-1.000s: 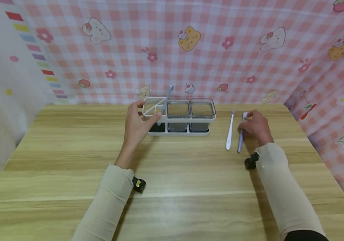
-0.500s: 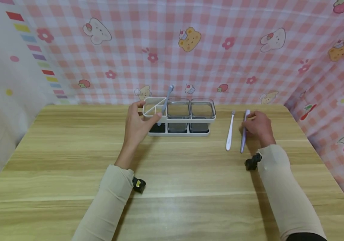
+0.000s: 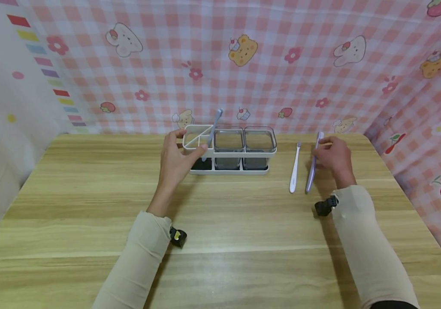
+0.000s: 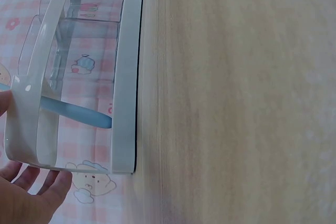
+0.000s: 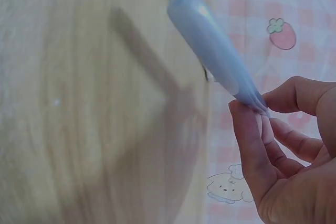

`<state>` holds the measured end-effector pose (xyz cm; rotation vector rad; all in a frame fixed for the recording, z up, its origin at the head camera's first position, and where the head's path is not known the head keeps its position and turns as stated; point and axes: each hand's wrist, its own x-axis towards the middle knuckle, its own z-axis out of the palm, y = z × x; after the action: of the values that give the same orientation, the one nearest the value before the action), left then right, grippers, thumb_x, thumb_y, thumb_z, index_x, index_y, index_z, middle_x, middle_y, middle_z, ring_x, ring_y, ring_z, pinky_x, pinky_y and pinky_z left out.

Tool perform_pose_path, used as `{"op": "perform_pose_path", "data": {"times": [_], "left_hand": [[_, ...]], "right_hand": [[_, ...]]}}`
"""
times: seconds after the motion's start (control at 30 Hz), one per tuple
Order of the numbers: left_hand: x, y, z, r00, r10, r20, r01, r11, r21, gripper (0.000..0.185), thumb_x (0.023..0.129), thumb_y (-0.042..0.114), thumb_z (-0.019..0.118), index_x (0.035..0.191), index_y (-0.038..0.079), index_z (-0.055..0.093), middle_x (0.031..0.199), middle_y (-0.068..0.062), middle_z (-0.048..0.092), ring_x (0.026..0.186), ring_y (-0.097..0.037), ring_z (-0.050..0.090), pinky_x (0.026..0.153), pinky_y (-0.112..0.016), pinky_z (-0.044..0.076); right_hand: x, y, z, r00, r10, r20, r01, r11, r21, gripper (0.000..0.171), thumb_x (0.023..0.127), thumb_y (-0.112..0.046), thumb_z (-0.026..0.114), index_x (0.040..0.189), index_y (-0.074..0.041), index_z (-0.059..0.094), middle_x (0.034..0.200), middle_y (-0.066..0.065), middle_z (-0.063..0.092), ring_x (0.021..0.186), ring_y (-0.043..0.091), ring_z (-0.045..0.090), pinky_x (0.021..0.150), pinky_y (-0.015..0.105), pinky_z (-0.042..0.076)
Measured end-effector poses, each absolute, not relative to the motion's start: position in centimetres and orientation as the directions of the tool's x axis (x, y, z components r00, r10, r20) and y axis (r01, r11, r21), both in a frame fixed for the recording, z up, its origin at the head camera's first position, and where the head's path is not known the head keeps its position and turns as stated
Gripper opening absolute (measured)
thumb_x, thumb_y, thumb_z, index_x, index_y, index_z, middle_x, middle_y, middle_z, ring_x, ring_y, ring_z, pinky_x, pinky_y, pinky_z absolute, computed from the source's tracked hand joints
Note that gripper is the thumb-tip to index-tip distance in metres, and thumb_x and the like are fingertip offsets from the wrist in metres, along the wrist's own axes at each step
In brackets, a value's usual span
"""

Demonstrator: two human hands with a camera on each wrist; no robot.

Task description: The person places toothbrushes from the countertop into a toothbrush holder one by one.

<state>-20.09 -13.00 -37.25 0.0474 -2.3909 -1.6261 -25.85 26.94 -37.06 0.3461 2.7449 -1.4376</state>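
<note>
My left hand (image 3: pixel 174 159) grips the left end of a white toothbrush holder (image 3: pixel 229 172), thumb in front and fingers behind its upper frame. A blue toothbrush (image 3: pixel 213 128) leans upright in a divided slot at that end; in the left wrist view its handle (image 4: pixel 79 113) reaches down toward the base. Off to the right, my right hand (image 3: pixel 335 159) pinches a purple toothbrush (image 3: pixel 311 175) between thumb and fingertips near the head. The right wrist view shows its handle (image 5: pixel 212 45) raised off the table, casting a shadow. Beside it lies a white toothbrush (image 3: pixel 294 174).
Two clear cups (image 3: pixel 255 163) sit in the middle and right sections of the holder. The wooden table (image 3: pixel 220 236) ends at the back against a pink checked cloth (image 3: pixel 212 56), which also hangs along the right side.
My right hand has lifted the purple toothbrush from the table and shifted it slightly back and to the right. My left hand and the holder have stayed put.
</note>
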Motion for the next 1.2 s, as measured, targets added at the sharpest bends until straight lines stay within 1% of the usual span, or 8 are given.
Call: {"op": "perform_pose_path", "data": {"times": [0.07,0.17,0.33,0.47,0.6,0.9,1.0,1.2], "left_hand": [[-20.1,-13.0,-37.3,-0.968,-0.166,0.190,0.116,0.376,0.919,0.072,0.086,0.036,0.079,0.142,0.005,0.046,0.141,-0.013,0.046,0.114,-0.031,0.051,0.087,-0.042,0.050],[-20.1,-13.0,-37.3,-0.967,-0.165,0.196,0.121,0.378,0.918,0.072,0.086,0.036,0.079,0.142,0.005,0.046,0.141,-0.014,0.046,0.114,-0.030,0.050,0.088,-0.043,0.050],[-20.2,-13.0,-37.3,-0.967,-0.166,0.195,0.119,0.384,0.916,0.074,0.086,0.036,0.080,0.143,0.005,0.046,0.142,-0.013,0.046,0.116,-0.030,0.051,0.089,-0.043,0.050],[-20.1,-13.0,-37.3,-0.967,-0.166,0.196,0.120,0.383,0.916,0.073,0.086,0.036,0.080,0.143,0.005,0.046,0.143,-0.014,0.046,0.116,-0.030,0.050,0.090,-0.043,0.050],[-20.1,-13.0,-37.3,-0.965,-0.167,0.200,0.124,0.382,0.916,0.072,0.086,0.036,0.080,0.142,0.006,0.046,0.143,-0.014,0.045,0.116,-0.030,0.050,0.091,-0.043,0.050],[-20.1,-13.0,-37.3,-0.966,-0.169,0.197,0.121,0.377,0.918,0.073,0.086,0.036,0.080,0.143,0.006,0.046,0.143,-0.013,0.046,0.115,-0.030,0.050,0.089,-0.043,0.050],[-20.1,-13.0,-37.3,-0.966,-0.169,0.197,0.121,0.379,0.918,0.072,0.086,0.036,0.080,0.143,0.006,0.046,0.142,-0.013,0.046,0.115,-0.030,0.050,0.090,-0.043,0.050],[-20.1,-13.0,-37.3,-0.966,-0.169,0.196,0.119,0.383,0.916,0.074,0.085,0.036,0.080,0.143,0.006,0.046,0.143,-0.013,0.046,0.116,-0.029,0.050,0.091,-0.042,0.050]], "right_hand": [[-25.8,26.8,-36.9,-0.976,0.188,-0.113,0.198,0.533,-0.822,0.048,0.095,-0.008,0.062,0.138,0.008,0.047,0.120,0.021,0.055,0.074,0.008,0.062,0.074,0.036,0.060],[-25.8,26.5,-36.4,-0.975,0.203,-0.089,0.183,0.514,-0.838,0.047,0.095,-0.007,0.063,0.137,0.007,0.048,0.113,0.017,0.054,0.072,0.007,0.062,0.072,0.036,0.061],[-25.6,25.8,-35.5,-0.972,0.232,-0.043,0.156,0.496,-0.854,0.047,0.094,-0.008,0.062,0.138,0.004,0.049,0.108,0.011,0.054,0.082,0.014,0.061,0.071,0.036,0.061],[-25.6,25.3,-35.1,-0.968,0.250,-0.015,0.135,0.467,-0.874,0.050,0.092,-0.007,0.061,0.139,0.002,0.048,0.106,0.008,0.054,0.080,0.010,0.059,0.070,0.035,0.061],[-25.5,24.9,-34.7,-0.965,0.262,0.018,0.103,0.439,-0.892,0.050,0.090,-0.004,0.061,0.138,0.003,0.048,0.101,0.005,0.054,0.078,0.007,0.059,0.068,0.034,0.060],[-25.3,24.0,-33.7,-0.961,0.260,0.091,0.021,0.400,-0.916,0.043,0.091,0.000,0.061,0.132,0.001,0.049,0.098,0.002,0.052,0.075,0.007,0.058,0.059,0.026,0.059],[-25.2,23.7,-33.4,-0.960,0.259,0.107,0.004,0.396,-0.918,0.041,0.092,0.001,0.060,0.131,0.001,0.049,0.099,0.002,0.052,0.075,0.007,0.058,0.060,0.027,0.059],[-25.0,23.1,-32.6,-0.954,0.271,0.129,-0.018,0.377,-0.926,0.044,0.093,-0.001,0.059,0.136,-0.001,0.049,0.101,0.002,0.051,0.081,0.010,0.056,0.061,0.026,0.059]]}}
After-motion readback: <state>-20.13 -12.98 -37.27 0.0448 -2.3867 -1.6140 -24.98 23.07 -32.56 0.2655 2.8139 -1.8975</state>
